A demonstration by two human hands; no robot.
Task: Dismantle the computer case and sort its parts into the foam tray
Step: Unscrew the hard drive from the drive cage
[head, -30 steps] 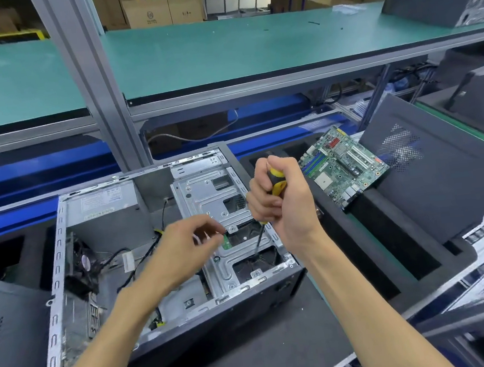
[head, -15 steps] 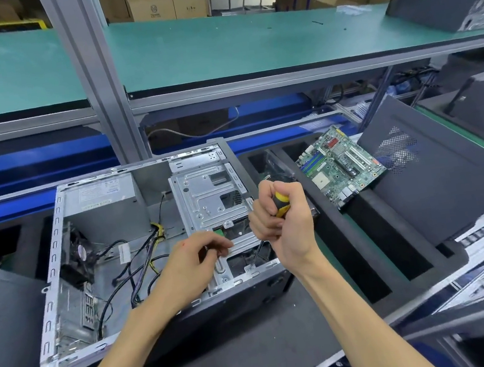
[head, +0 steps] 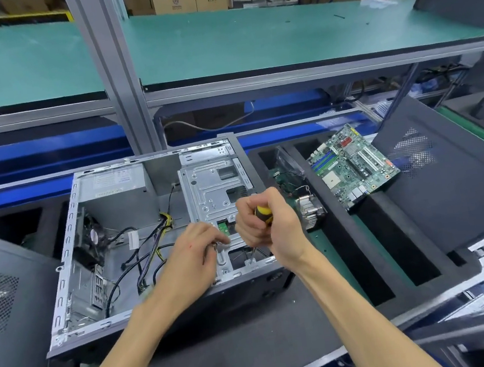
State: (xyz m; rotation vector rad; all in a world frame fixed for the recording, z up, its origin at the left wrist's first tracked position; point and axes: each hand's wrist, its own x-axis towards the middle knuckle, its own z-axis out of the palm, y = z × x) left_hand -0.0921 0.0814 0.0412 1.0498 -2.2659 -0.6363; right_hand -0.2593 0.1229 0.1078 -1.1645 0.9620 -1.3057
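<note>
Fingers of the right hand curl tight around the yellow-and-black handle of a screwdriver, whose thin shaft runs down into a cutout at the near edge of the drive cage. Just beside it, the left hand lies knuckles up on the cage's near lip, fingertips drawn together on something small and metallic; what it is cannot be made out. Both forearms come up from the bottom edge and converge over the case's front right corner.

The computer case lies on its side, open upward, on the dark surface. Loose cables trail over its floor, with a fan at the left wall and the power supply in the far left corner.

Right of the case sits the black foam tray; its near slots stand open. A heatsink lies in a slot close to the right hand, and the motherboard rests tilted across the far dividers. A dark side panel leans at the tray's right. Beyond, a green shelf spans the frame.
</note>
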